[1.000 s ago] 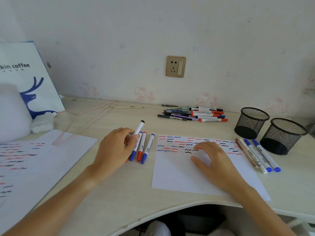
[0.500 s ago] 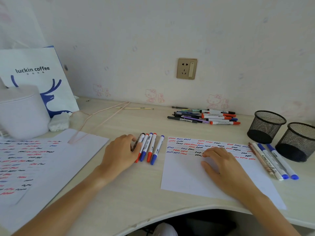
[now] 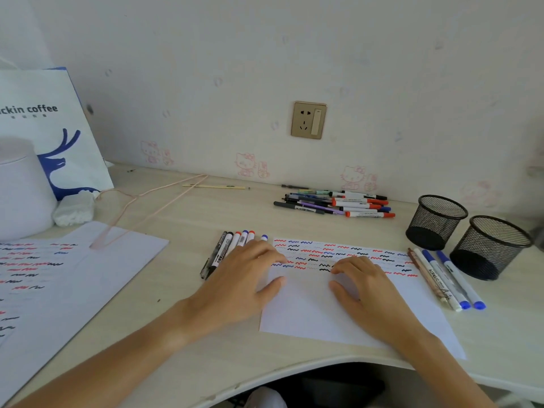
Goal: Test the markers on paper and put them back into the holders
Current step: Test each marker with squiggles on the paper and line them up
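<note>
Our left hand (image 3: 238,285) lies flat over the markers (image 3: 226,248) beside the paper (image 3: 309,307), gripping nothing; our right hand (image 3: 368,293) presses the sheet. Markers seem light, rigid, roll-prone; pinch mid-barrel.

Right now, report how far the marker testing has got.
Done: red, blue and black squiggles fill the top of the white paper sheet. In hand: nothing; the left hand and right hand lie open on it. Left: both black mesh holders look empty, with markers lying on the desk.
</note>
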